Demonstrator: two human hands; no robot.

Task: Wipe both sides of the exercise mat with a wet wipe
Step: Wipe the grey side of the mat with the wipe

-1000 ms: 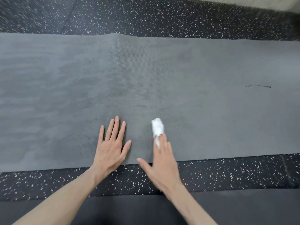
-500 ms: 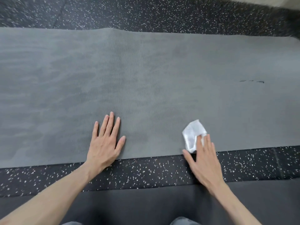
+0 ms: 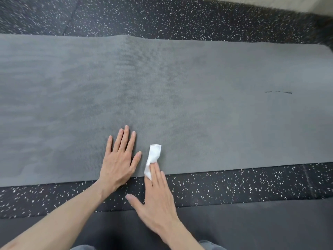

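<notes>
Speckled floor (image 3: 234, 184), grey mat (image 3: 180, 87) (flat)

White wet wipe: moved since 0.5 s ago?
Yes. The crumpled white wet wipe under the right hand slid left along the grey exercise mat's near edge, and now lies close beside the flat left hand.

The exercise mat (image 3: 180, 87) lies flat on the floor (image 3: 234, 184), stretching left to right. The left hand (image 3: 119, 159) rests on the mat's near edge; just right of it the wet wipe (image 3: 153, 157) lies under the right hand (image 3: 158, 199) fingers (image 3: 155, 172).
</notes>
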